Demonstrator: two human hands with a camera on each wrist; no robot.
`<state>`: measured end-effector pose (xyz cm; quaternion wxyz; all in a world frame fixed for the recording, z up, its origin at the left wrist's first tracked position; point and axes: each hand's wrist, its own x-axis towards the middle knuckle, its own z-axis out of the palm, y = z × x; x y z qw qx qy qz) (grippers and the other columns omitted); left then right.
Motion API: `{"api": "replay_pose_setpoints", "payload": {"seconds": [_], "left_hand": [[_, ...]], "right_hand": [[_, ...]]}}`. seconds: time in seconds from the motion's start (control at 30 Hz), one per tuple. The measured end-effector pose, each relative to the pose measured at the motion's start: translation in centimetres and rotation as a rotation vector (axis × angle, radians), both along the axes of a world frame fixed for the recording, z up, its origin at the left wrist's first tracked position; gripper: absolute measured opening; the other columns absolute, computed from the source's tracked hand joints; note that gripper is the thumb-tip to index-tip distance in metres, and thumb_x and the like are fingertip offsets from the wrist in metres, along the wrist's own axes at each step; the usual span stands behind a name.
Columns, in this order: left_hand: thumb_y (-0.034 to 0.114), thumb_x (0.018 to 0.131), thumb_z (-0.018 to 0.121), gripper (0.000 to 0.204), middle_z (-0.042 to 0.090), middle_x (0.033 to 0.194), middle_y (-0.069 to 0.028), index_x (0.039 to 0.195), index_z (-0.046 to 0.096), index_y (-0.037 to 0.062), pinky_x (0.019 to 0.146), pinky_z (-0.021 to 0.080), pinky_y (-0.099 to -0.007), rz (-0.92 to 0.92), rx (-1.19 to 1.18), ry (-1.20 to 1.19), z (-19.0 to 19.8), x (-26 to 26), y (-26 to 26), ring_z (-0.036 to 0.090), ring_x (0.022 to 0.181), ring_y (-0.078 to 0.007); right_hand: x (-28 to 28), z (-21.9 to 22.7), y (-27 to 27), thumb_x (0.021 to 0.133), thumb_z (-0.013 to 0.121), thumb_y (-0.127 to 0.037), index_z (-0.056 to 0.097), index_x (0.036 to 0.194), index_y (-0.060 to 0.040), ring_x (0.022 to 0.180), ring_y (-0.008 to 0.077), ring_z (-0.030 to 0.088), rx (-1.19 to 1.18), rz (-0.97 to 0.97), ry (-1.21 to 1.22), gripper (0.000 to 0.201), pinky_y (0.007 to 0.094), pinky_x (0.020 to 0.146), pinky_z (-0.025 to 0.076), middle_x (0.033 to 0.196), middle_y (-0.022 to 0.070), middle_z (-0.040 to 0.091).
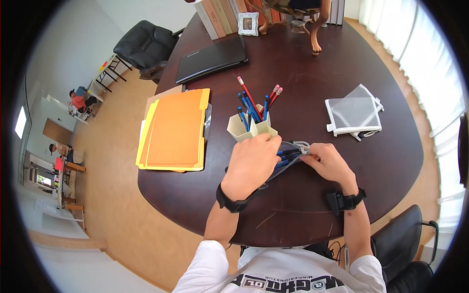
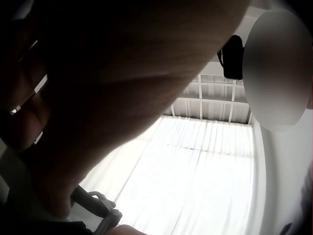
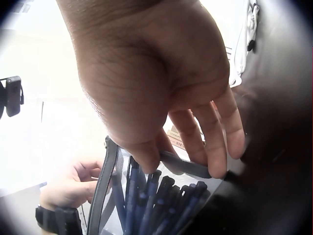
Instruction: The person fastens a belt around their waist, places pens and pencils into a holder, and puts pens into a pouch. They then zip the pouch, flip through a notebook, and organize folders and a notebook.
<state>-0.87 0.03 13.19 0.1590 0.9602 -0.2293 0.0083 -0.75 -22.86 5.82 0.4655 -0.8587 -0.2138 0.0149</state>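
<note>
A see-through pouch with a grey zipper edge (image 3: pixel 102 191) holds several blue pens (image 3: pixel 151 200); its opening gapes in the right wrist view. My right hand (image 1: pixel 332 163) pinches the pouch's right end between thumb and fingers. At the pouch's other side, my left hand (image 1: pixel 254 163) grips the edge, its back to the head camera and its fingertips hidden there. The left wrist view shows this hand (image 2: pixel 122 83) dark, with part of a grey strip (image 2: pixel 93 203) below it. Just beyond the left hand stands a cream pen holder (image 1: pixel 239 128) with blue pens and red pencils.
Yellow and orange folders (image 1: pixel 173 132) lie at the left, with a black laptop (image 1: pixel 212 59) behind them. White-edged mesh pouches (image 1: pixel 354 115) lie at the right. Books (image 1: pixel 215 19), a small picture frame (image 1: pixel 248 24) and a footed object (image 1: pixel 316 41) stand at the back.
</note>
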Motion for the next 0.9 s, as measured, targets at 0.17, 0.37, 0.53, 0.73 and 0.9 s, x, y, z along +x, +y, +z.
{"api": "replay_pose_setpoints", "payload": {"seconds": [0.17, 0.37, 0.53, 0.73, 0.9], "left_hand": [[0.018, 0.082, 0.075, 0.022, 0.065, 0.089, -0.0103, 0.097, 0.065, 0.0039, 0.069, 0.05, -0.0392, -0.031, -0.127, -0.04, 0.7, -0.1, 1.3, 0.064, 0.078, -0.0305], [0.002, 0.086, 0.067, 0.016, 0.064, 0.093, -0.0101, 0.102, 0.066, 0.0032, 0.07, 0.05, -0.0346, 0.075, -0.514, -0.18, 0.3, -2.2, 4.7, 0.065, 0.081, -0.026], [-0.007, 0.087, 0.058, 0.033, 0.059, 0.116, -0.0084, 0.118, 0.061, 0.0051, 0.08, 0.05, -0.0319, 0.388, -0.872, -0.225, -6.6, -4.2, 9.4, 0.059, 0.101, -0.0185], [-0.01, 0.088, 0.058, 0.045, 0.058, 0.13, -0.0088, 0.132, 0.054, 0.0007, 0.103, 0.044, -0.0326, 0.316, -1.117, 0.275, -12.5, -4.0, 9.9, 0.055, 0.122, -0.0187], [-0.009, 0.087, 0.063, 0.04, 0.066, 0.117, -0.0069, 0.126, 0.06, -0.0027, 0.1, 0.047, -0.0302, 0.252, -1.224, 0.277, -14.0, -3.1, 10.2, 0.062, 0.111, -0.0168]], "right_hand": [[-0.1, -0.1, 0.0, 0.09, 0.068, -0.017, 0.063, 0.083, 0.0041, 0.063, 0.0369, 0.057, -0.015, 0.007, 0.014, 0.023, 0.0398, 0.06, 0.046, 0.069, 0.0202, 0.059], [0.1, -0.3, -0.2, 0.092, 0.066, -0.02, 0.063, 0.081, 0.0046, 0.064, 0.0346, 0.059, -0.017, 0.023, -0.011, 0.027, 0.039, 0.061, 0.047, 0.069, 0.0192, 0.061], [0.2, -1.3, -0.1, 0.094, 0.065, -0.019, 0.061, 0.08, 0.0061, 0.057, 0.025, 0.059, 0.008, 0.027, -0.043, 0.029, 0.0345, 0.058, 0.047, 0.066, 0.0154, 0.062], [0.5, -2.2, 0.4, 0.092, 0.067, -0.024, 0.064, 0.086, 0.0048, 0.062, 0.0354, 0.058, 0.013, -0.027, 0.105, 0.03, 0.0399, 0.061, 0.047, 0.071, 0.0204, 0.062], [0.4, -2.6, 0.6, 0.082, 0.077, -0.032, 0.069, 0.093, -0.0011, 0.065, 0.0319, 0.061, -0.011, -0.004, 0.078, 0.034, 0.0395, 0.063, 0.049, 0.075, 0.0148, 0.067]]}}
